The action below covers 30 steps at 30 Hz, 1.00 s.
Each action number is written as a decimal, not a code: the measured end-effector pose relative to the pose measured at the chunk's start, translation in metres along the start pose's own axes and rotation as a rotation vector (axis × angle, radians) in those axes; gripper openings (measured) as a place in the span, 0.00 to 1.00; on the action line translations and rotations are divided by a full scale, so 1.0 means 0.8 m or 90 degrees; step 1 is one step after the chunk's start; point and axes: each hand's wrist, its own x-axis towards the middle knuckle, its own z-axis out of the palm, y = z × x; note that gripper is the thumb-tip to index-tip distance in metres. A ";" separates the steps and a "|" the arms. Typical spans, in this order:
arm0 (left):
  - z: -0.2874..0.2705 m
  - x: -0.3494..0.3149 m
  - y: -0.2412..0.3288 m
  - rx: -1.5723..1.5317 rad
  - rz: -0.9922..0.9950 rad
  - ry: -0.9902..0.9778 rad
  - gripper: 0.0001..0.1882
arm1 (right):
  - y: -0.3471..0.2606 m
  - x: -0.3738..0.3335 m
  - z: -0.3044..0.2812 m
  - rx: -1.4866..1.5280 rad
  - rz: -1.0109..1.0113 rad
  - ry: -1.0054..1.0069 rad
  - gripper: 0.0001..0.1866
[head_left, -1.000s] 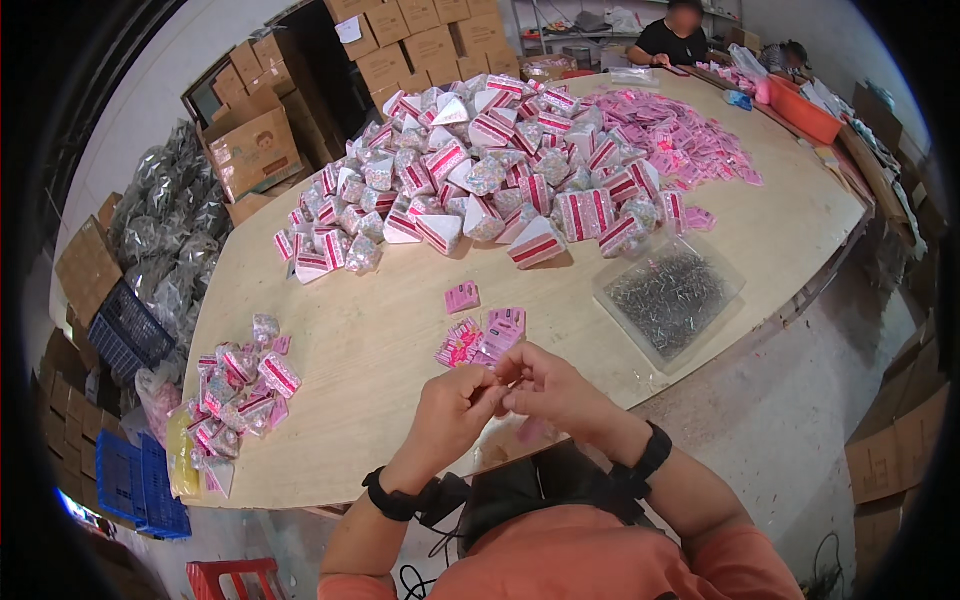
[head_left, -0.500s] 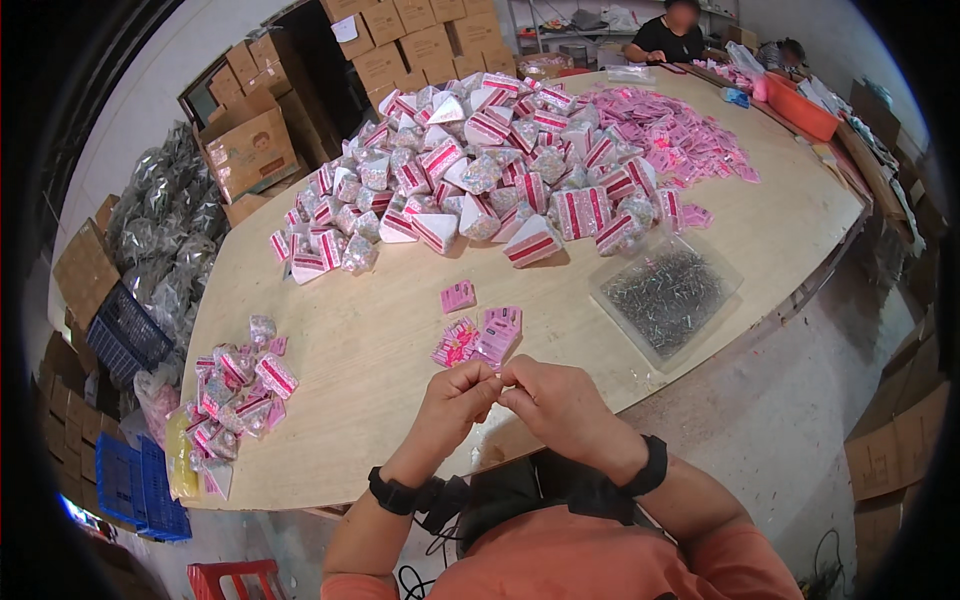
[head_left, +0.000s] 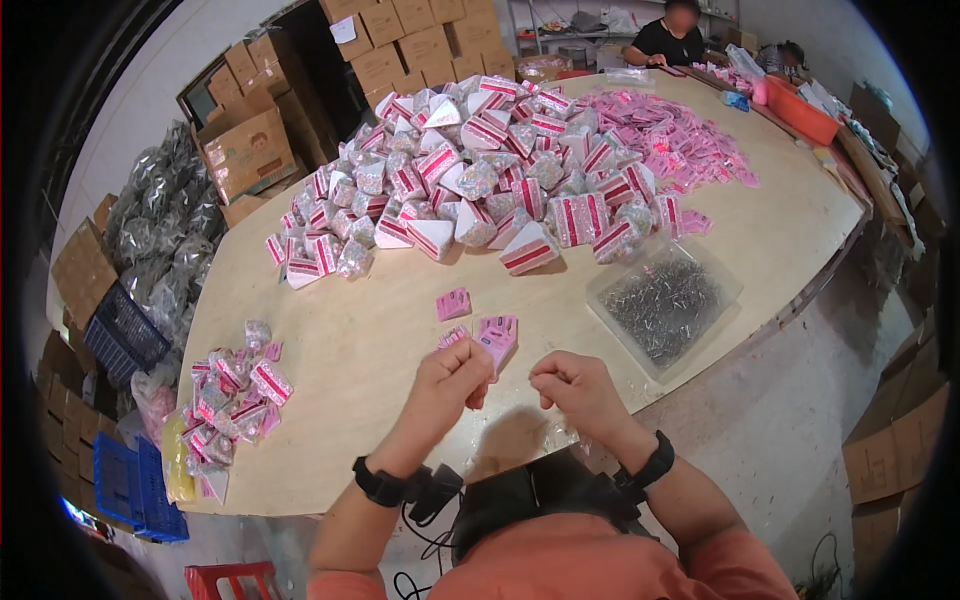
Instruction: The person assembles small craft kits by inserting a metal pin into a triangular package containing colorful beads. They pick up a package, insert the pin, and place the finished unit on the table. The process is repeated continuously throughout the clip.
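Both my hands are over the near part of the table, a short gap between them. My left hand (head_left: 455, 378) is closed in a pinch beside the pink printed cards (head_left: 498, 338), partly covering them. My right hand (head_left: 578, 392) has its fingers curled together, thumb against forefinger. Whatever either hand holds, if anything, is too small or hidden to make out. A single small stack of pink cards (head_left: 453, 303) lies just beyond. To the right stands a clear plastic tray (head_left: 607, 318) of small metal pieces (head_left: 665, 310).
A large heap of bagged, cake-slice-shaped pieces (head_left: 470, 180) covers the table's far side, with loose pink cards (head_left: 680, 140) at its right. A smaller heap (head_left: 235, 400) lies at the left edge. A person (head_left: 668, 42) sits at the far end. Blue crates (head_left: 140, 490) stand at left.
My hands, which were touching at the fingertips, have moved apart. The left has shifted left toward the pink cards, the right to the right.
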 end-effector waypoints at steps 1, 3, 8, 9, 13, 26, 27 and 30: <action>-0.003 0.009 0.011 0.022 0.009 0.001 0.10 | 0.010 0.004 -0.006 0.071 0.057 0.014 0.04; -0.005 0.036 0.034 0.054 0.037 0.005 0.09 | 0.020 0.006 -0.020 0.195 0.150 0.036 0.04; -0.006 0.127 0.061 0.217 0.081 0.037 0.07 | 0.039 0.008 -0.042 0.270 0.250 0.054 0.06; -0.013 0.147 0.042 0.299 0.127 0.046 0.07 | 0.041 0.008 -0.042 0.270 0.258 0.046 0.06; -0.025 0.237 -0.051 0.560 0.266 0.091 0.20 | 0.050 0.007 -0.046 0.273 0.237 0.007 0.06; 0.055 0.282 -0.059 0.782 0.246 0.086 0.38 | 0.057 0.001 -0.061 0.351 0.233 -0.051 0.08; 0.050 0.279 -0.057 0.731 0.269 0.103 0.38 | 0.058 0.001 -0.061 0.343 0.231 -0.050 0.08; 0.028 0.254 -0.045 0.384 0.223 0.107 0.33 | 0.061 0.002 -0.061 0.360 0.213 -0.066 0.07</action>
